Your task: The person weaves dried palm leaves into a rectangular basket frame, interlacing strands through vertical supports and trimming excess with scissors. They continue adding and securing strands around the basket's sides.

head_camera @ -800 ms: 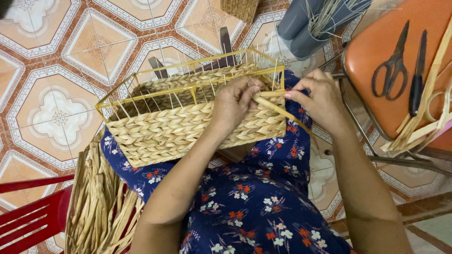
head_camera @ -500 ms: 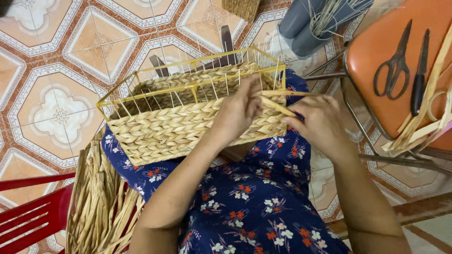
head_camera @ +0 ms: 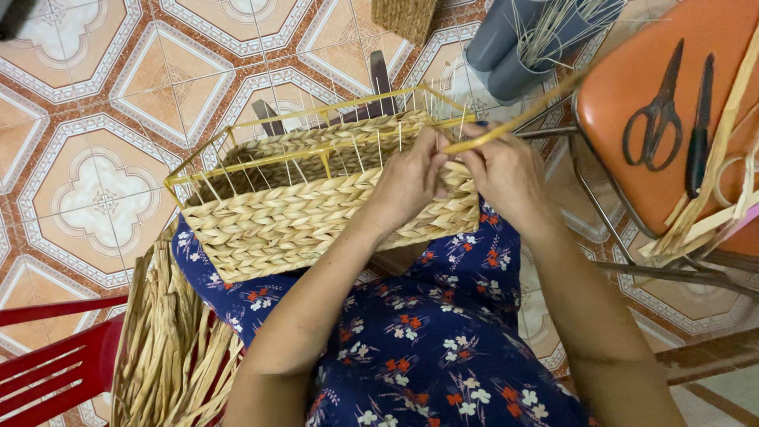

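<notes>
**Both hands at the basket rim, working a straw strand**

A half-woven basket (head_camera: 316, 213) on a yellow wire frame (head_camera: 261, 134) is lying across the person's lap, on a dark blue flowered dress (head_camera: 427, 348). The left hand (head_camera: 411, 178) is pressing against the right end of the basket, fingers curled over the rim among the upright wires. The right hand (head_camera: 506, 170) is sitting just beside it, touching, fingers pinched shut on a flat straw strand (head_camera: 522, 119) that is running up and away to the right.

A bundle of loose straw (head_camera: 166, 348) is lying at the lower left, beside a red chair (head_camera: 47, 364). Scissors (head_camera: 652, 115) and a dark-handled tool (head_camera: 697, 130) are resting on an orange seat (head_camera: 624, 55) at right. Grey cups (head_camera: 506, 47) holding thin stalks are standing on the tiled floor (head_camera: 103, 103).
</notes>
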